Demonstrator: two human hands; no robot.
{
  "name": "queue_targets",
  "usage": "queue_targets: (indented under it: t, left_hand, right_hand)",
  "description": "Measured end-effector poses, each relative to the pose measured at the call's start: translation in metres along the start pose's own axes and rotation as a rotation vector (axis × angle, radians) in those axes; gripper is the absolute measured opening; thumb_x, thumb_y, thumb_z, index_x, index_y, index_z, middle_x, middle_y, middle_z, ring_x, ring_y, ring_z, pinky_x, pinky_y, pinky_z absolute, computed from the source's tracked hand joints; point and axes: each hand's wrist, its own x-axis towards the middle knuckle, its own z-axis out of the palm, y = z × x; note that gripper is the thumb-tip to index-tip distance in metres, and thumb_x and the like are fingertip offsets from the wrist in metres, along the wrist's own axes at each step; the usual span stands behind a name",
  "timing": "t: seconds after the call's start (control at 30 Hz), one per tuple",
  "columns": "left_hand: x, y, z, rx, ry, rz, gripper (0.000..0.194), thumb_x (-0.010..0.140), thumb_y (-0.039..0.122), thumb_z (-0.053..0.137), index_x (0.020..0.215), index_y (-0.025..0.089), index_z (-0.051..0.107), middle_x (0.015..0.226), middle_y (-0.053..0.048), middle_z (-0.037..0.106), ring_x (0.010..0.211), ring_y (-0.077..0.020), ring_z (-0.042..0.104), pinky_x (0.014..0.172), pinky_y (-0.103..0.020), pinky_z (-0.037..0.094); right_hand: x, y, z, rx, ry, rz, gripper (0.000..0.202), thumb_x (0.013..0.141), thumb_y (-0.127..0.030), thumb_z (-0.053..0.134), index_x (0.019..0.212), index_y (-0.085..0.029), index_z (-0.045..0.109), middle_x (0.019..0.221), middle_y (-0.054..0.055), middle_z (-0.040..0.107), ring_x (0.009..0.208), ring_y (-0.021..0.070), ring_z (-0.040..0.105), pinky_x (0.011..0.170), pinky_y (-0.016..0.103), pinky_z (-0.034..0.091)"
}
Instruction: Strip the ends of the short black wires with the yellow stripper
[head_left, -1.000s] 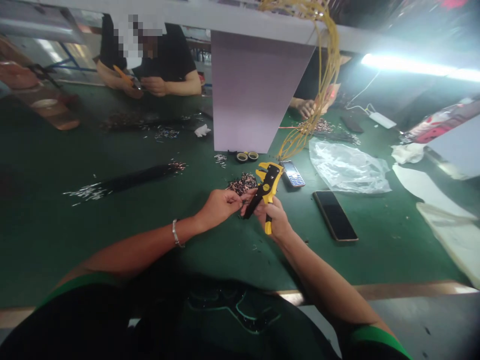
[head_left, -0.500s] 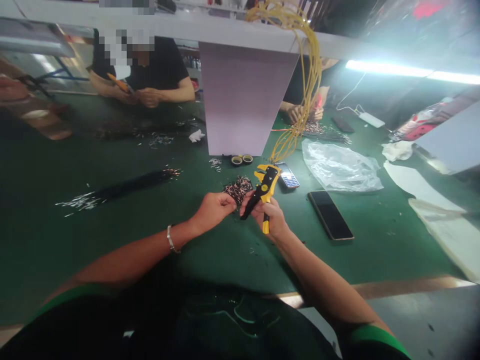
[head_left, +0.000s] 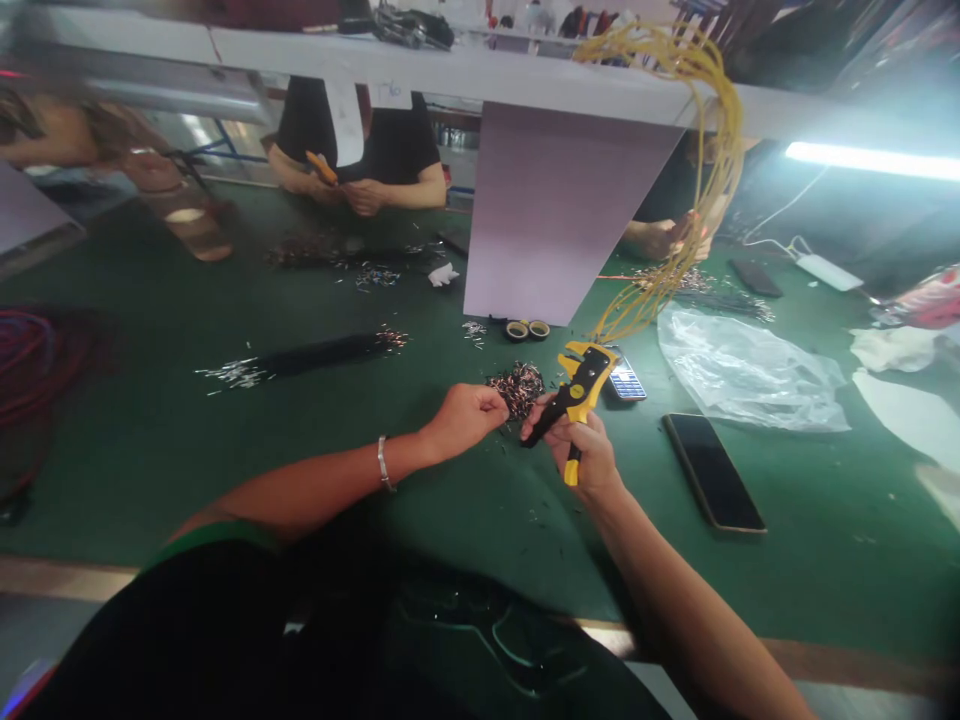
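I see the right hand point(head_left: 589, 455) closed around the handles of a yellow and black wire stripper point(head_left: 574, 385), which it holds just above the green table point(head_left: 225, 440) with its head pointing up and away. The left hand point(head_left: 465, 415) is closed in a pinch, its fingertips touching the small pile of wire pieces point(head_left: 517, 383); whether it holds one piece, I cannot tell. Near the tool lie a small keypad phone point(head_left: 625, 380) and a dark smartphone point(head_left: 712, 472).

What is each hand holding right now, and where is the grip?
The right hand grips the yellow-and-black wire stripper by its handles. The left hand is closed beside the wire pile; its contents cannot be told.
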Motion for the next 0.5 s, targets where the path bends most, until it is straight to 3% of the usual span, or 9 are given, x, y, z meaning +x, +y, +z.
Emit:
queue_targets:
  t: [0.2, 0.5]
  left_hand:
    - [0.001, 0.006, -0.006, 0.037, 0.078, -0.004, 0.012, 0.077, 0.015, 0.060, 0.068, 0.015, 0.068, 0.058, 0.002, 0.062, 0.055, -0.0092, 0.053, 0.053, -0.022, 0.040]
    - [0.004, 0.013, -0.016, 0.041, 0.203, 0.019, 0.012, 0.078, 0.018, 0.061, 0.074, 0.015, 0.071, 0.069, -0.002, 0.071, 0.061, -0.0104, 0.058, 0.060, -0.024, 0.047]
  right_hand:
    - [-0.004, 0.002, -0.004, -0.203, 0.080, -0.046, 0.031, 0.062, -0.014, 0.061, 0.092, -0.020, 0.064, 0.075, -0.001, 0.066, 0.065, 0.0192, 0.063, 0.066, 0.036, 0.051]
    - [-0.002, 0.010, -0.006, -0.325, 0.129, -0.004, 0.031, 0.064, -0.019, 0.066, 0.094, -0.021, 0.062, 0.077, -0.001, 0.066, 0.065, 0.0190, 0.063, 0.067, 0.036, 0.050]
